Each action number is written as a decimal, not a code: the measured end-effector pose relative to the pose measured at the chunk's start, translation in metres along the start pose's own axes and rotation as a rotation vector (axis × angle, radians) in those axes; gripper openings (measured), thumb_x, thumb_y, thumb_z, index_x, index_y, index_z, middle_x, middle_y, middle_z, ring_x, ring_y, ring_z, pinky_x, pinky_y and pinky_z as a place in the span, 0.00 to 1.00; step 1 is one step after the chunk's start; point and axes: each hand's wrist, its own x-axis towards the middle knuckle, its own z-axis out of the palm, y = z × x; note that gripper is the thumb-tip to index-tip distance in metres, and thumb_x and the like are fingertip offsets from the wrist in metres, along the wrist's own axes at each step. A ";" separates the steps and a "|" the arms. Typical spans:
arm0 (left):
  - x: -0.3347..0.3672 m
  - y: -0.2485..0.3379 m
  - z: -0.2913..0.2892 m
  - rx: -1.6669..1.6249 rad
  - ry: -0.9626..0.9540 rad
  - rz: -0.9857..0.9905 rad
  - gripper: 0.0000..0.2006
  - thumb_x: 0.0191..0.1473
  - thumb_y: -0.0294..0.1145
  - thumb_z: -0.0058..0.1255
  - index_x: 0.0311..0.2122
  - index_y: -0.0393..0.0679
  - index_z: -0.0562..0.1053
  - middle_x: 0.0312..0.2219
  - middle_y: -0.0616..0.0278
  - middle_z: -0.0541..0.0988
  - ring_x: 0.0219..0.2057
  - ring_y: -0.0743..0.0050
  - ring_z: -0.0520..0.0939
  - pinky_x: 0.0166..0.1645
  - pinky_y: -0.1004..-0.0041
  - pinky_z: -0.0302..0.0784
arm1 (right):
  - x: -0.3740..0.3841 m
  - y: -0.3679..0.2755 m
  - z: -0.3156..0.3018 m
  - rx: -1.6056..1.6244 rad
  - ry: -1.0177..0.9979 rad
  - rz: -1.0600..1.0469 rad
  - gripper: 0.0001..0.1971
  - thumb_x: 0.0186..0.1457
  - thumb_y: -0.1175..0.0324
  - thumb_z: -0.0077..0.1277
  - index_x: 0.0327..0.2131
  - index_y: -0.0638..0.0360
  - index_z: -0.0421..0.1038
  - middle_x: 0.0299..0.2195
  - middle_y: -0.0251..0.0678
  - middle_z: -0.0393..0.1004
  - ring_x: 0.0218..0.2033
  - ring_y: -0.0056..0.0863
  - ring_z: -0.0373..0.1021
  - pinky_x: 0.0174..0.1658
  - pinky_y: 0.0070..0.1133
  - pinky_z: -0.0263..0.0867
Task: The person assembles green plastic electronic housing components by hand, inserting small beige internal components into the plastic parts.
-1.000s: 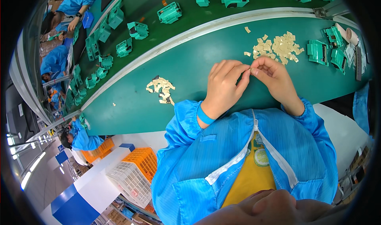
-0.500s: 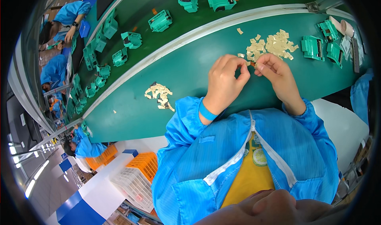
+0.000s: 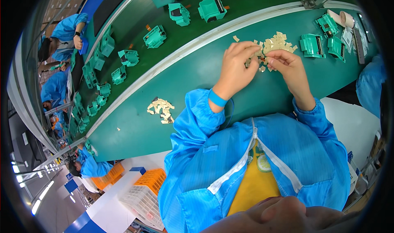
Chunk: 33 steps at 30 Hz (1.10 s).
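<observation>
On the green worktop, a loose pile of small cream-coloured pieces (image 3: 280, 44) lies just beyond my hands. My left hand (image 3: 238, 66) reaches over the near left side of the pile. Its fingers are stretched forward and the thumb stands apart, with cream bits showing in the gap. Beside it, my right hand (image 3: 289, 66) is closed in a pinch, thumb against index finger. A tiny orange-brown bit shows close to those fingertips; whether it is held I cannot tell. Further left lies a smaller heap of cream and dark scraps (image 3: 161, 109).
Several green plastic housings (image 3: 312, 46) stand at the right end of the worktop, near cardboard tubes (image 3: 347, 18) and clear bags. Past a pale metal rail (image 3: 176, 50), a green conveyor carries more housings (image 3: 154, 36). Co-workers in blue sit at the left. Crates (image 3: 141, 202) stand below left.
Both hands were pinching together at a small piece. Now my left fingers have spread and moved over the pile, while the right stays pinched. The view has shifted slightly.
</observation>
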 end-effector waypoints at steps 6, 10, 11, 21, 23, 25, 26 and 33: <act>-0.005 0.011 -0.016 -0.035 -0.218 -0.123 0.08 0.51 0.27 0.61 0.37 0.39 0.81 0.34 0.58 0.83 0.40 0.56 0.80 0.45 0.64 0.76 | 0.003 -0.003 0.004 -0.071 0.028 -0.046 0.05 0.59 0.78 0.58 0.39 0.63 0.75 0.34 0.29 0.77 0.34 0.15 0.73 0.38 0.14 0.68; -0.009 0.013 -0.015 -0.270 -0.174 -0.298 0.07 0.52 0.26 0.60 0.37 0.38 0.80 0.31 0.58 0.83 0.35 0.58 0.81 0.42 0.64 0.77 | -0.003 -0.016 0.013 -0.492 0.068 -0.392 0.04 0.56 0.78 0.59 0.36 0.66 0.76 0.32 0.33 0.77 0.33 0.22 0.74 0.36 0.19 0.70; -0.010 0.012 -0.016 -0.269 -0.173 -0.298 0.07 0.52 0.26 0.60 0.37 0.38 0.80 0.31 0.58 0.83 0.35 0.58 0.81 0.42 0.64 0.77 | -0.003 -0.019 0.016 -0.491 0.066 -0.392 0.04 0.56 0.78 0.59 0.36 0.66 0.76 0.32 0.33 0.77 0.33 0.22 0.74 0.36 0.19 0.70; -0.012 0.021 -0.017 -0.022 -0.191 -0.076 0.06 0.51 0.26 0.59 0.35 0.40 0.81 0.31 0.60 0.84 0.36 0.59 0.81 0.45 0.63 0.73 | -0.003 -0.025 0.017 -0.762 0.006 -0.499 0.05 0.49 0.78 0.59 0.32 0.66 0.77 0.31 0.41 0.76 0.32 0.38 0.75 0.36 0.29 0.70; -0.013 0.023 -0.020 0.005 -0.199 -0.072 0.06 0.51 0.27 0.59 0.35 0.40 0.81 0.32 0.60 0.84 0.36 0.59 0.81 0.46 0.63 0.72 | -0.001 -0.027 0.015 -0.787 -0.023 -0.508 0.05 0.48 0.79 0.59 0.32 0.66 0.77 0.31 0.41 0.76 0.32 0.39 0.75 0.36 0.29 0.70; -0.013 0.024 -0.022 -0.007 -0.210 -0.093 0.06 0.51 0.27 0.58 0.35 0.40 0.81 0.32 0.60 0.84 0.37 0.59 0.81 0.47 0.63 0.71 | 0.002 -0.030 0.015 -0.770 -0.043 -0.435 0.05 0.48 0.79 0.59 0.31 0.66 0.77 0.31 0.41 0.76 0.32 0.39 0.75 0.36 0.30 0.70; -0.014 0.023 -0.022 -0.007 -0.209 -0.092 0.06 0.51 0.27 0.58 0.35 0.40 0.81 0.32 0.60 0.84 0.37 0.59 0.81 0.47 0.63 0.71 | 0.001 -0.031 0.015 -0.771 -0.043 -0.436 0.05 0.48 0.79 0.59 0.31 0.66 0.77 0.31 0.41 0.76 0.32 0.39 0.75 0.36 0.30 0.70; -0.018 0.017 -0.020 -0.096 -0.168 -0.132 0.06 0.51 0.27 0.59 0.35 0.40 0.81 0.32 0.60 0.84 0.36 0.59 0.82 0.46 0.63 0.73 | 0.000 -0.034 0.017 -0.765 -0.091 -0.510 0.05 0.48 0.78 0.59 0.31 0.66 0.78 0.29 0.40 0.75 0.31 0.39 0.74 0.36 0.30 0.70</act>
